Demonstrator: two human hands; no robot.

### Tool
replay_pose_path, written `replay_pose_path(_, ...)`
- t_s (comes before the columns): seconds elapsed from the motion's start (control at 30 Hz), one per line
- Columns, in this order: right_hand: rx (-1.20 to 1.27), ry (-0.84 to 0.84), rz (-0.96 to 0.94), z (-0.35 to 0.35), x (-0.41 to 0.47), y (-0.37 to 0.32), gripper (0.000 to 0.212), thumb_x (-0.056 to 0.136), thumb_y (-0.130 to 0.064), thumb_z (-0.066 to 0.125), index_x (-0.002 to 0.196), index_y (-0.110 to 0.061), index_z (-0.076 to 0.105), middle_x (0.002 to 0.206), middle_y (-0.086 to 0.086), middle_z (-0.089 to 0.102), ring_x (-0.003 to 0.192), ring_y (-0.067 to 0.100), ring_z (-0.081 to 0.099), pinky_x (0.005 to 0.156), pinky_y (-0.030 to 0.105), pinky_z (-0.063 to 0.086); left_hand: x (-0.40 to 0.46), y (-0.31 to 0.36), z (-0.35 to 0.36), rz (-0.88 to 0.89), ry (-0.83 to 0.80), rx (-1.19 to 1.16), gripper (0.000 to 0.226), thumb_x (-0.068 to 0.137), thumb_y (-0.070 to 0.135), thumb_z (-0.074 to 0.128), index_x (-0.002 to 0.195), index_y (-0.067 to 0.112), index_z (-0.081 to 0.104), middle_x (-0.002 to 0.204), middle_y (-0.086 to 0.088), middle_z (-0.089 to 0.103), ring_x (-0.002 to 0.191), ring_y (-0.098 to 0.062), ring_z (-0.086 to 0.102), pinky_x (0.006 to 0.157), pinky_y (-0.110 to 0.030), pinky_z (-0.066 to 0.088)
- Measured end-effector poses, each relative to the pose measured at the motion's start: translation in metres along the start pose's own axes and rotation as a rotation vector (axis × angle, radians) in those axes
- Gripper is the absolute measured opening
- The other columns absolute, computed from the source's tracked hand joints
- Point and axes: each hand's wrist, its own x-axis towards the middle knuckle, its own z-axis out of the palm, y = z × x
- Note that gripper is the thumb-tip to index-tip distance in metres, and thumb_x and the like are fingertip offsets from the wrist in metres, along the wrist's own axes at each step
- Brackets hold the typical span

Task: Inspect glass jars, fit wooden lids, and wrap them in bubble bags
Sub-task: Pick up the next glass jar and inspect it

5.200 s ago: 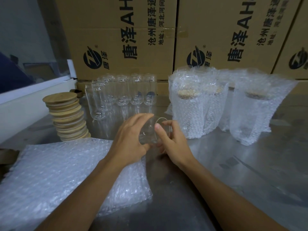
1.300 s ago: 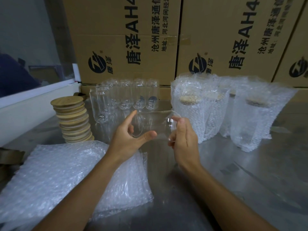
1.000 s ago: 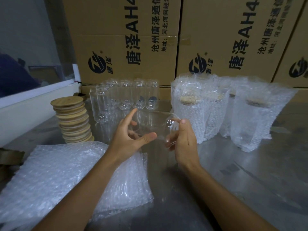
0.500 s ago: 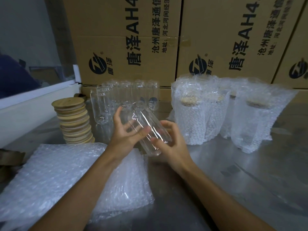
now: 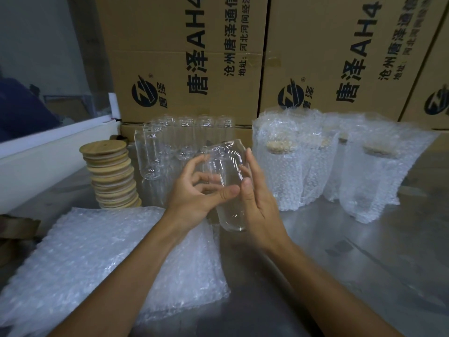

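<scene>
A clear glass jar (image 5: 232, 215) stands almost upright in the air between my hands, mouth up and tilted slightly away. My left hand (image 5: 192, 198) grips its left side with curled fingers, the thumb across the front. My right hand (image 5: 263, 210) lies flat against its right side with straight fingers. A stack of round wooden lids (image 5: 109, 173) stands at the left. A pile of flat bubble bags (image 5: 97, 263) lies under my left forearm.
Several bare glass jars (image 5: 170, 147) stand in rows behind my hands. Wrapped, lidded jars (image 5: 286, 166) stand to the right on the steel table (image 5: 364, 263). Printed cartons (image 5: 194, 57) wall off the back, and a white ledge (image 5: 48, 152) borders the left.
The jar, held sideways between both hands a second ago, has swung through a diagonal to almost upright. My right hand moved from its end to its right side.
</scene>
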Motion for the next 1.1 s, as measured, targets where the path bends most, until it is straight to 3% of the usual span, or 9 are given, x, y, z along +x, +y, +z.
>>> replay_pose_path(0.1, 0.014, 0.014, 0.006, -0.003, 0.001, -0.002, 0.055, 0.099, -0.061, 0.029, 0.152, -0.058, 0.019, 0.137, -0.051, 0.039, 0.131, -0.016, 0.043, 0.099, 0.005, 0.036, 0.000, 0.003, 0.004, 0.020, 0.018, -0.015, 0.089, 0.035, 0.036, 0.090, 0.115, 0.022, 0.052, 0.105, -0.012, 0.066, 0.079, -0.010, 0.071, 0.067, -0.018, 0.054)
replay_pose_path(0.2, 0.046, 0.036, 0.008, -0.002, 0.000, -0.005, 0.057, 0.097, -0.063, 0.031, 0.152, -0.060, 0.015, 0.116, -0.027, 0.060, 0.106, -0.009, 0.061, 0.088, 0.017, 0.052, 0.000, 0.005, 0.001, 0.020, -0.015, 0.004, 0.085, 0.040, 0.032, 0.090, 0.116, 0.017, 0.056, 0.108, -0.011, 0.070, 0.083, -0.013, 0.072, 0.071, -0.019, 0.054)
replay_pose_path(0.3, 0.233, 0.046, 0.122, 0.001, 0.002, -0.013, 0.049, 0.094, -0.068, 0.035, 0.141, -0.069, 0.022, 0.136, -0.003, 0.063, 0.113, 0.010, 0.069, 0.088, 0.036, 0.060, -0.002, 0.005, -0.002, -0.015, -0.084, -0.025, 0.081, 0.045, 0.029, 0.088, 0.121, 0.018, 0.059, 0.112, -0.010, 0.072, 0.092, -0.017, 0.073, 0.073, -0.022, 0.056)
replay_pose_path(0.43, 0.532, 0.090, 0.311, 0.000, 0.006, -0.017, 0.042, 0.093, -0.070, 0.040, 0.134, -0.059, 0.039, 0.106, -0.001, 0.077, 0.086, 0.022, 0.077, 0.062, 0.028, 0.060, -0.004, 0.001, 0.000, -0.066, -0.177, -0.084, 0.065, 0.063, 0.027, 0.081, 0.123, 0.020, 0.056, 0.114, -0.006, 0.074, 0.091, -0.015, 0.073, 0.069, -0.021, 0.055)
replay_pose_path(0.63, 0.694, 0.011, 0.547, 0.002, 0.008, -0.013, 0.098, 0.070, -0.081, 0.039, 0.146, -0.020, 0.048, 0.113, 0.018, 0.075, 0.080, 0.029, 0.074, 0.064, 0.035, 0.061, -0.002, -0.001, 0.008, -0.130, -0.173, -0.060, 0.064, 0.060, 0.050, 0.080, 0.113, 0.020, 0.060, 0.102, -0.003, 0.074, 0.069, -0.014, 0.068, 0.062, -0.027, 0.056)
replay_pose_path(0.73, 0.555, 0.149, 0.438, 0.005, 0.006, -0.013, 0.075, 0.092, -0.077, 0.037, 0.147, -0.026, 0.044, 0.108, 0.007, 0.076, 0.088, 0.026, 0.076, 0.065, 0.034, 0.061, -0.004, -0.003, 0.010, -0.062, -0.121, 0.049, 0.068, 0.059, 0.057, 0.084, 0.116, 0.028, 0.063, 0.110, -0.007, 0.068, 0.087, -0.019, 0.071, 0.077, -0.033, 0.057)
replay_pose_path(0.87, 0.282, 0.191, 0.259, 0.007, 0.002, -0.017, 0.057, 0.080, -0.077, 0.043, 0.132, -0.053, 0.042, 0.135, 0.009, 0.063, 0.119, 0.018, 0.065, 0.099, 0.047, 0.055, -0.007, -0.003, 0.012, 0.023, -0.085, 0.101, 0.084, 0.056, 0.047, 0.094, 0.128, 0.026, 0.056, 0.102, -0.001, 0.073, 0.091, -0.014, 0.070, 0.078, -0.027, 0.055)
replay_pose_path(1.0, 0.481, 0.114, 0.290, 0.002, 0.004, -0.022, 0.058, 0.089, -0.068, 0.050, 0.139, -0.040, 0.043, 0.118, -0.003, 0.070, 0.092, 0.017, 0.076, 0.066, 0.028, 0.060, -0.007, 0.001, 0.008, 0.009, -0.147, -0.040, 0.071, 0.071, 0.036, 0.080, 0.134, 0.022, 0.051, 0.107, -0.005, 0.076, 0.090, -0.017, 0.074, 0.071, -0.020, 0.054)
replay_pose_path(1.1, 0.572, 0.036, 0.428, -0.001, 0.008, -0.027, 0.063, 0.086, -0.078, 0.047, 0.139, -0.044, 0.044, 0.119, 0.012, 0.072, 0.096, 0.035, 0.075, 0.071, 0.042, 0.064, -0.006, 0.002, 0.008, -0.035, -0.194, -0.099, 0.066, 0.069, 0.047, 0.075, 0.129, 0.028, 0.055, 0.108, -0.007, 0.075, 0.088, -0.018, 0.072, 0.072, -0.022, 0.055)
